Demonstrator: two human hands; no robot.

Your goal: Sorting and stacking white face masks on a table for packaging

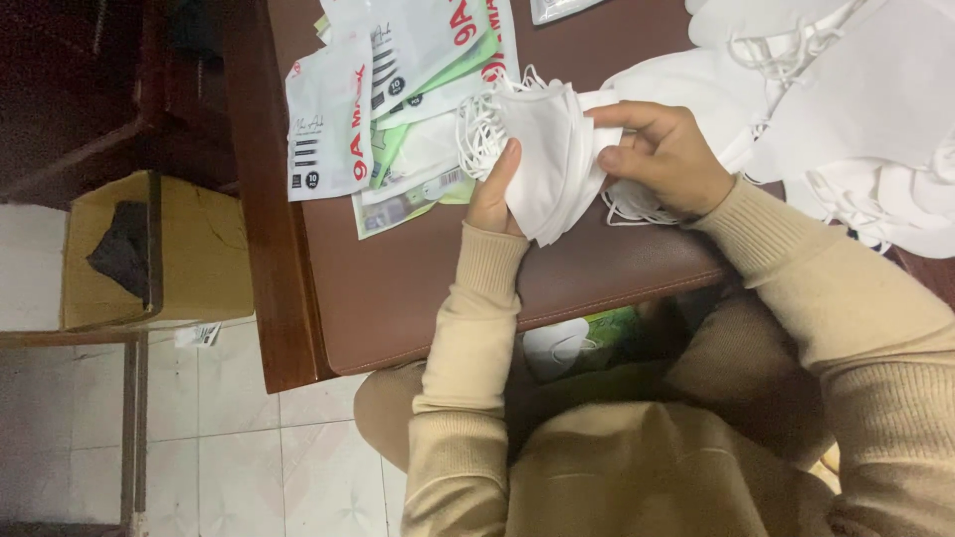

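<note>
Over the brown counter [418, 288] I clamped a stack of white masks [552, 159] upright between my left hand [494, 194] and right hand [667, 149], squaring its edges beside the empty printed pouches [383, 89].

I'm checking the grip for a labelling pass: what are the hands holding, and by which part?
Both hold one stack of white face masks: the left hand at its lower edge, the right hand pinching its right side.

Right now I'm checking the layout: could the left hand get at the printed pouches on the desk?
Probably yes. The pouches lie just beyond the left hand with open desk between, but its grip is full of white masks.
</note>
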